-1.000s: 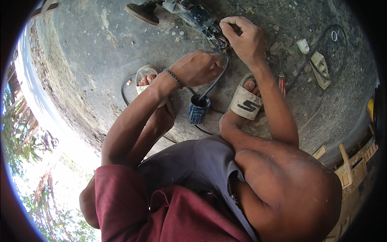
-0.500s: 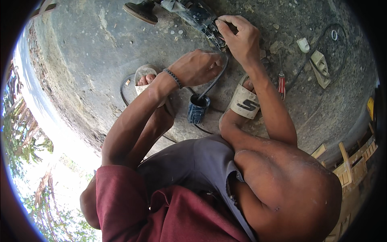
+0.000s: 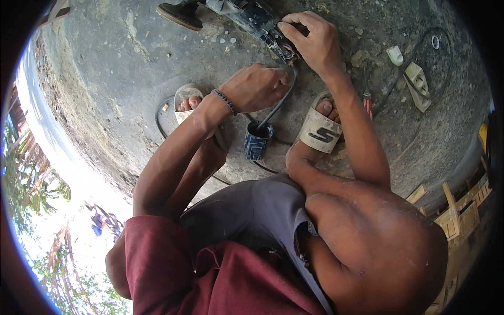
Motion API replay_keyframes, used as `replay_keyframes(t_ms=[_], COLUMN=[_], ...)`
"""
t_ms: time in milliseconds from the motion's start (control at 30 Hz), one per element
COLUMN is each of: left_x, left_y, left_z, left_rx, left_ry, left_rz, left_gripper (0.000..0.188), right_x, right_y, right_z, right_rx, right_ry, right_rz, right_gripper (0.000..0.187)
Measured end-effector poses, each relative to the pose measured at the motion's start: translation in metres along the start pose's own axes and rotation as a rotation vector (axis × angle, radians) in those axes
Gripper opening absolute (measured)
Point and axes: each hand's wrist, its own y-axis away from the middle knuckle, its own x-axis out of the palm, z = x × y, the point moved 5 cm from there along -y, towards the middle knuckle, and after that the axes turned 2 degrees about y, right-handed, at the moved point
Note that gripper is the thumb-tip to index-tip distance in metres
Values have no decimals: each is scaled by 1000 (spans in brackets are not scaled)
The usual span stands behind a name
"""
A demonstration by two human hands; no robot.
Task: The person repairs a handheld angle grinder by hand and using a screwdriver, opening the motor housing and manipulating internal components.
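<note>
Probably heavy and rigid, a long black-and-grey plastic power tool (image 3: 252, 23) is lying at top centre, its casing (image 3: 236, 17) offering safer hold than its fragile-looking open end (image 3: 285, 51); there the right hand's (image 3: 316, 44) fingers are half-pinching, the left hand's (image 3: 253, 87) hovering curled beside grey round cable (image 3: 277, 109), both grips unclear.

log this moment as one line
right hand: at exposed end of power tool | left hand: by cable, grip unclear | dark cup-shaped cover: cable enters it | red-handled screwdriver: on floor
</note>
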Motion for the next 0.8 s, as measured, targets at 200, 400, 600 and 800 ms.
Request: replay_keyframes(t_ms=[200,400,600,800], left_x=[3,0,-21,-47], left_y=[1,2,6,7], left_z=[2,-1,2,2], left_rx=[19,-8,41,-47], left_ry=[-15,-28,-1,84], left_rz=[-13,1,-84,-283], left_gripper=[16,17,17,23], right_x=[1,1,0,-8], right_y=[-1,-4,-6,-4], right_z=[-2,-2,-10,-14], right_rx=[112,42,150,151], right_ry=[-5,-48,-136,-75], right_rz=[117,82,203,188], right_gripper=[15,14,15,17])
